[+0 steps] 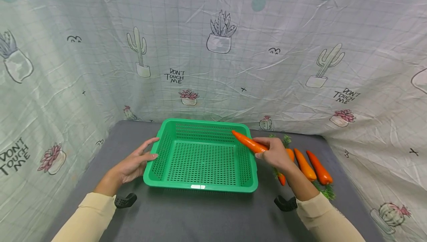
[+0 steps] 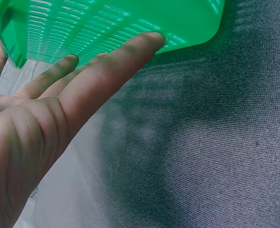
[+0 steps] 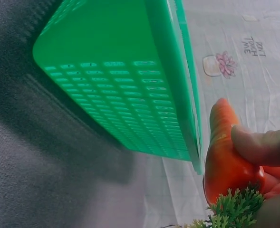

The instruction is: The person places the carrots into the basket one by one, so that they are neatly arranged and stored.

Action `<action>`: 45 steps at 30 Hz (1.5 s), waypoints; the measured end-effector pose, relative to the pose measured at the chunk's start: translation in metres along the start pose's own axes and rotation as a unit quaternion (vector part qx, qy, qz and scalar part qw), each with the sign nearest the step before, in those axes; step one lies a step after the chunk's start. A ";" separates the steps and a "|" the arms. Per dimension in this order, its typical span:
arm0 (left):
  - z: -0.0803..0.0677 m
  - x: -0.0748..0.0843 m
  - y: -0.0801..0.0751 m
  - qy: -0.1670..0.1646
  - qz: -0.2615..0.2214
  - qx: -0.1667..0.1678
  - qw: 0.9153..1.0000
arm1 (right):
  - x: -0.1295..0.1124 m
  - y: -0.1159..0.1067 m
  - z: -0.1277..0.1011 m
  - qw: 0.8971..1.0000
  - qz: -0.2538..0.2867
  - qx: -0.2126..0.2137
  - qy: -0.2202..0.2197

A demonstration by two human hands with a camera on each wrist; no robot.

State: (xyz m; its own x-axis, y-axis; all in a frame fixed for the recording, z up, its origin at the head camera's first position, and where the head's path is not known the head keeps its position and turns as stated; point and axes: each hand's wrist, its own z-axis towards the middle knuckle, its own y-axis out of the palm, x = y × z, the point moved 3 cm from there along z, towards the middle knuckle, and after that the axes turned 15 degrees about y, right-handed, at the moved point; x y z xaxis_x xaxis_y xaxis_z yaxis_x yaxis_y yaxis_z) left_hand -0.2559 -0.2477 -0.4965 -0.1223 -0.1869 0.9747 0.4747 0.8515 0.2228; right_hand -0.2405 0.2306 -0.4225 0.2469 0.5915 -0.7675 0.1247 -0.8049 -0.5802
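1. The right hand (image 1: 276,154) is gripping a carrot (image 1: 249,143), its tip reaching over the right rim of the green basket (image 1: 201,187), which is sitting mid-surface toward the far edge; the left hand (image 1: 133,164) is lying open, fingers straight against the basket's left wall.
2. Only the head view is showing three more carrots (image 1: 318,168) lying near the surface's (image 1: 207,216) right edge.
3. Only the right wrist view is showing the thumb (image 3: 258,145) pressing the carrot beside its green leaves (image 3: 232,206); the left wrist view is showing a fingertip (image 2: 151,40) touching the basket's base corner.

Perforated basket (image 1: 201,156) at table (image 1: 200,216) centre, backdrop cloth (image 1: 233,68) behind. Left hand (image 1: 133,164) against basket's left wall. Right hand (image 1: 275,153) at basket's right rim, held carrot (image 1: 248,142) tip over the rim. Three more carrots (image 1: 311,166) lie on table right of basket, side by side.
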 end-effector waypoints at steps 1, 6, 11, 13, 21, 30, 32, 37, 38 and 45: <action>0.000 0.000 0.000 0.000 0.000 0.000 1.000 | -0.001 0.000 0.001 1.000 -0.002 -0.002 -0.004; 0.000 0.000 -0.001 -0.006 0.000 0.003 1.000 | -0.007 0.002 0.005 1.000 -0.003 -0.016 -0.026; 0.000 0.001 0.000 -0.008 0.001 0.004 1.000 | -0.014 0.003 0.008 0.999 0.003 -0.032 -0.039; 0.000 0.001 0.000 -0.009 0.002 0.004 1.000 | -0.016 0.002 0.009 0.999 0.003 -0.038 -0.036; 0.000 0.001 -0.001 -0.010 0.002 0.007 1.000 | -0.023 0.008 0.018 0.997 -0.011 -0.070 -0.043; 0.001 0.000 -0.002 -0.011 0.008 0.011 1.000 | -0.038 0.017 0.023 0.992 -0.032 -0.105 -0.055; 0.001 0.000 -0.002 -0.012 0.007 0.011 1.000 | -0.041 0.019 0.025 0.992 -0.035 -0.111 -0.057; 0.001 0.000 -0.001 -0.014 0.007 0.012 1.000 | -0.047 0.024 0.030 0.990 -0.044 -0.119 -0.063; 0.001 0.000 -0.001 -0.015 0.008 0.013 1.000 | -0.048 0.025 0.032 0.990 -0.045 -0.119 -0.063; 0.001 0.001 -0.001 -0.016 0.010 0.015 1.000 | -0.056 0.032 0.040 0.987 -0.058 -0.130 -0.073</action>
State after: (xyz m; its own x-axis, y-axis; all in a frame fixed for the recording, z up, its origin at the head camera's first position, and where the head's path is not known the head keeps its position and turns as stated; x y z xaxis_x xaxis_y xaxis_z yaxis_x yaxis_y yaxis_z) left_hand -0.2574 -0.2480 -0.4954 -0.1406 -0.1552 0.9778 0.4510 0.8692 0.2028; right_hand -0.2891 0.1737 -0.4090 0.0779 0.6662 -0.7417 0.3910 -0.7048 -0.5919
